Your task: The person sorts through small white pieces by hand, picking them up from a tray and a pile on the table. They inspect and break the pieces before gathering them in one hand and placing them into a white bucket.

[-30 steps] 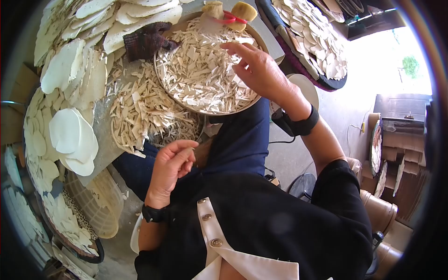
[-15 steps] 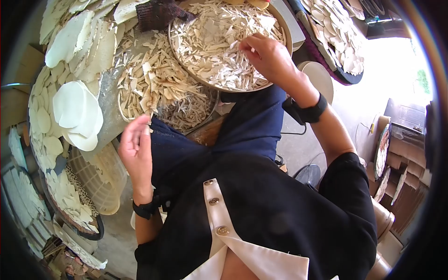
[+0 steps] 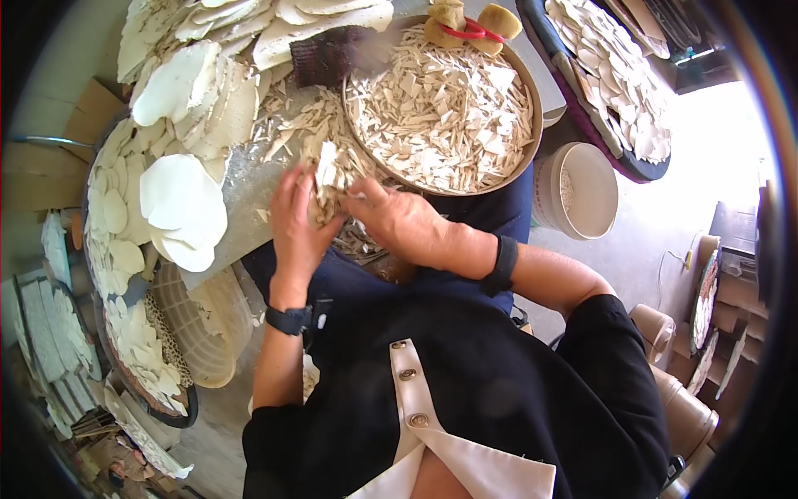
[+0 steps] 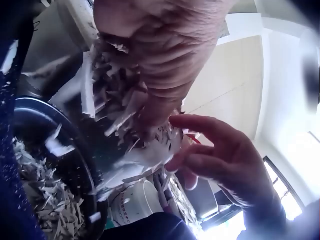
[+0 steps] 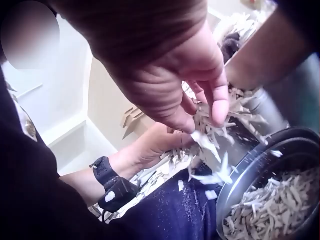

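Between my two hands is a bunch of pale dry slivers (image 3: pixel 328 170), above the front edge of the worktop. My left hand (image 3: pixel 301 220) grips the bunch from the left with curled fingers. My right hand (image 3: pixel 399 220) comes in from the right; in the right wrist view its thumb and fingers pinch several slivers (image 5: pixel 205 140). Loose slivers drop beside a dark-rimmed basin (image 5: pixel 240 175), which holds more pieces, low by the lap. A round shallow tray (image 3: pixel 536 137) heaped with pale chips stands beyond the right hand.
A dark knitted glove (image 3: pixel 326 58) lies left of the tray, and tan lumps with a red-handled item (image 3: pixel 478 32) sit behind it. Large white slices (image 3: pixel 183 204) stack at left. A plastic bucket (image 3: pixel 607 200) stands at right, a slatted basket (image 3: pixel 199 345) at lower left.
My right hand has left the round tray and moved left to the bunch. My left hand has risen from the lap to the slivers and now grips them.
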Demonstrator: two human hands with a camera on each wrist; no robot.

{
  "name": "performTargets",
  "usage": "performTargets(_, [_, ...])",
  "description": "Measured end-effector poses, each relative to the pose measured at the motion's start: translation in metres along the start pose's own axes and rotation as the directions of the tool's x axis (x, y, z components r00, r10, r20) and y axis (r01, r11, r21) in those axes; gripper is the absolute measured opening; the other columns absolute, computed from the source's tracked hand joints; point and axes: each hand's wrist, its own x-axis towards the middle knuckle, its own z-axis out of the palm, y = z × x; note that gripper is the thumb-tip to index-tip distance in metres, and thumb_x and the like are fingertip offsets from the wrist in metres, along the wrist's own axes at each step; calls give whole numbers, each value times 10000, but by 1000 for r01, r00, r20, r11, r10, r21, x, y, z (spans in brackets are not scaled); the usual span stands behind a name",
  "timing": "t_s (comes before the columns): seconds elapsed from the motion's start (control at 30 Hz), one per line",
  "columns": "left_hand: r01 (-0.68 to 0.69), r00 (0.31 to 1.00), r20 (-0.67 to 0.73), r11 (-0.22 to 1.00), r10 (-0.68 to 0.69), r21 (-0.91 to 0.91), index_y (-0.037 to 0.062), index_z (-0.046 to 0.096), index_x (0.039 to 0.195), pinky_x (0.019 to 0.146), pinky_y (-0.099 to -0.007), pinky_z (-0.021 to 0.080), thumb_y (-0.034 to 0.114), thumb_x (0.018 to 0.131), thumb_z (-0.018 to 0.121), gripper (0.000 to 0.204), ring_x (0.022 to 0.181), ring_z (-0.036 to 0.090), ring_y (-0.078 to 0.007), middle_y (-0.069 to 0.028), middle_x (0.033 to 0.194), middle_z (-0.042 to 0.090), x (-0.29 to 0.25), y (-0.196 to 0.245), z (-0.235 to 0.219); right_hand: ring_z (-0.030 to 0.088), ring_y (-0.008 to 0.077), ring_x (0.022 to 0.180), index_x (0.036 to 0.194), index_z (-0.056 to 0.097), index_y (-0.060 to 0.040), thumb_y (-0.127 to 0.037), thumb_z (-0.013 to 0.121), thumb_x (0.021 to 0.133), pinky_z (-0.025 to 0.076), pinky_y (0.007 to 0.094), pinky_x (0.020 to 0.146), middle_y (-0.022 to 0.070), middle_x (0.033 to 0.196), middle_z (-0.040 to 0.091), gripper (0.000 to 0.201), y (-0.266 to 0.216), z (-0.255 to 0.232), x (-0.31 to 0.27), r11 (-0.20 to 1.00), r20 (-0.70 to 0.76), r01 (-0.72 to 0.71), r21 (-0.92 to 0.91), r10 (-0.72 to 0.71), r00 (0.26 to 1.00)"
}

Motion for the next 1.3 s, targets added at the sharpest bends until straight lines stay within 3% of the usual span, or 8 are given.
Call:
performTargets(0.43, [-147,986,-81,989,144,-33,106,595,1185,1060,-457,328,253,746,764,493,1251,431,-331,-119,1316,492,3,18,-6,588,340,1016,1082,601,-54,-110,652,775,495,413,877,152,1198,543,316,39,17,-64,978,164,-181,105,163,973])
performTargets(0.57, [41,991,-132,998,-34,50,95,511,1313,1089,-436,312,211,738,755,636,1296,404,-349,-182,1405,427,57,8,-4,574,331,987,1006,610,-49,-140,655,765,480,414,865,152,1024,591,262,32,16,-79,981,239,-160,111,130,962])
performTargets(0.7, [-20,986,164,988,-6,153,97,514,1314,1109,-410,293,277,707,782,688,1309,385,-353,-194,1423,395,77,-18,8,591,340,966,1002,603,-35,-183,662,774,496,407,834,152,997,601,278,30,16,-93,941,155,-174,290,133,979])
performTargets(0.77, [3,976,215,999,-13,46,100,546,1258,1089,-412,317,222,679,794,642,1280,413,-343,-170,1395,429,69,-15,10,604,336,965,1060,588,-20,-203,670,785,501,390,823,159,1034,605,340,32,18,-98,843,129,-261,471,226,965])
performTargets(0.9, [-78,977,200,997,73,18,103,578,1183,1049,-426,352,157,649,802,581,1222,460,-336,-144,1328,492,40,-2,7,662,244,876,1122,548,-29,-357,605,908,524,345,769,116,1002,665,396,32,-8,-94,-381,514,-360,852,470,718])
performTargets(0.97, [-121,976,185,992,113,34,97,584,1168,1040,-423,363,134,646,799,566,1211,470,-334,-141,1313,504,28,5,8,665,202,789,1054,557,-59,-360,514,962,531,341,702,84,881,676,318,51,0,-99,-633,461,-85,769,459,760])
performTargets(1.23, [-187,975,114,981,192,-57,58,643,1019,1009,-410,400,13,718,686,308,1175,514,-321,-96,1201,591,5,28,-10,580,165,581,806,559,-83,-385,457,955,488,308,559,38,678,605,352,71,-7,-97,-512,413,26,859,723,554])
performTargets(1.3, [-291,957,2,956,291,36,51,645,1015,1016,-390,403,-45,737,635,294,1183,524,-305,-103,1177,600,3,35,-14,546,129,554,797,572,-94,-404,471,954,441,265,517,13,661,591,362,108,-24,-104,-393,271,65,917,735,622])
